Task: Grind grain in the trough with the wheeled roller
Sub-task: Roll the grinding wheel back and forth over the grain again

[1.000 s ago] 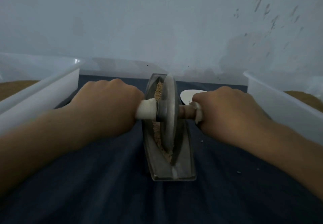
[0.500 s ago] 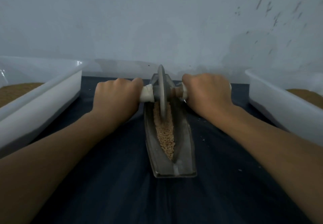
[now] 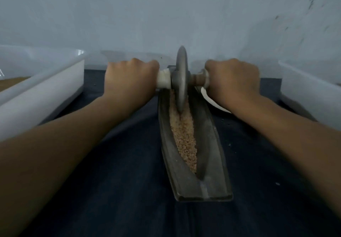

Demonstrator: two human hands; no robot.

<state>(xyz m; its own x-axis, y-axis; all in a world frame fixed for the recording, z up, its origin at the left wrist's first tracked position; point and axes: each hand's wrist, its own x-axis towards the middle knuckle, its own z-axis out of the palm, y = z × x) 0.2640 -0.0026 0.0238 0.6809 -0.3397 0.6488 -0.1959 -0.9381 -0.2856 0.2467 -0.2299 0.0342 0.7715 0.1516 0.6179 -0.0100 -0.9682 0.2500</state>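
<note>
- Closest in, between the two forearms?
- Blunt near end of the trough [image 3: 203, 194], set on a dark cloth [image 3: 110, 181]. Looks like thick metal: heavy, stiff, unlikely to slide under a push.
- And inside?
- Grain [image 3: 184, 137], a loose pale ridge along the groove, from just short of that near end up to the hands. Light and dry, likely to scatter over the rim if shoved hard. A few specks on the cloth under the right forearm.
- Then the tool?
- Roller [image 3: 181, 74] at the far end of the trough, right between the hands, wheel upright on its edge in the grain. Probably heavy enough to crush by weight alone, yet thin enough to tip. Best held by the stubs either side, close to the wheel.
- Hands?
- Apart, knuckles up. Left hand [image 3: 129, 78] wrapped round the white stub [image 3: 163, 79], right hand [image 3: 232, 79] round the darker stub [image 3: 197, 78].
- Directions?
- Trough lengthwise straight away from the body, near end a little to the right. Axle crosswise, hand to hand. Wheel in line with the groove.
- Farther out?
- Flat white thing [image 3: 207, 99] under the right wrist, mostly hidden, impossible to name. White tub [image 3: 46, 92] outside the left hand, second white tub [image 3: 310, 92] outside the right, pale wall [image 3: 166, 15] beyond the knuckles
</note>
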